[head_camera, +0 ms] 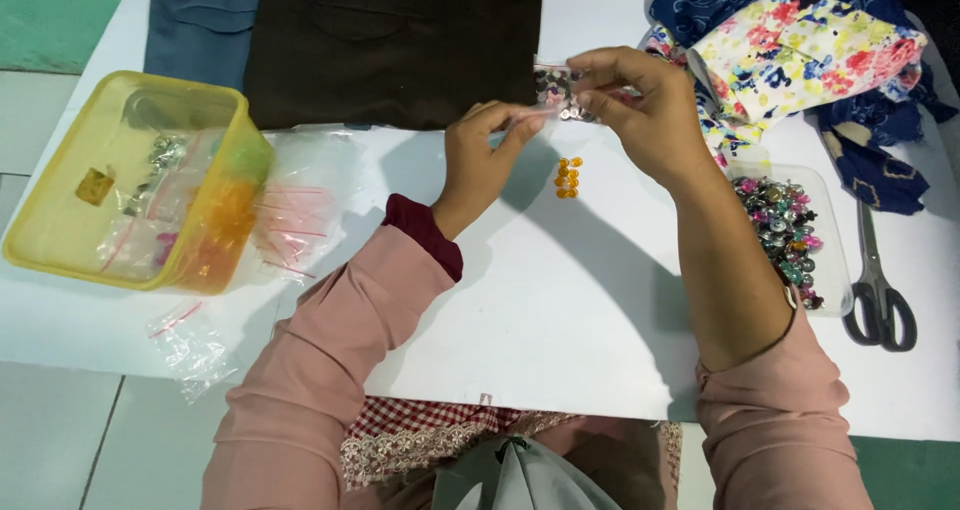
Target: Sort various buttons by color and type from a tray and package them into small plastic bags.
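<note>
My left hand (485, 155) and my right hand (640, 110) together pinch a small clear plastic bag of dark and pink beads (556, 94), held just above the white sheet (560, 310). The left fingers grip its near edge, the right fingers its top right. Directly below the bag, a little cluster of orange beads (568, 177) lies on the sheet. A clear tray of mixed shiny beads (785, 232) sits beside my right forearm.
A yellow plastic tub (60, 245) holding bead bags stands at the left, with empty zip bags (295, 210) next to it. Dark brown fabric (390, 45) and blue fabric (200, 15) lie at the back, floral cloth (800, 50) at the back right, scissors (880, 290) at the right edge.
</note>
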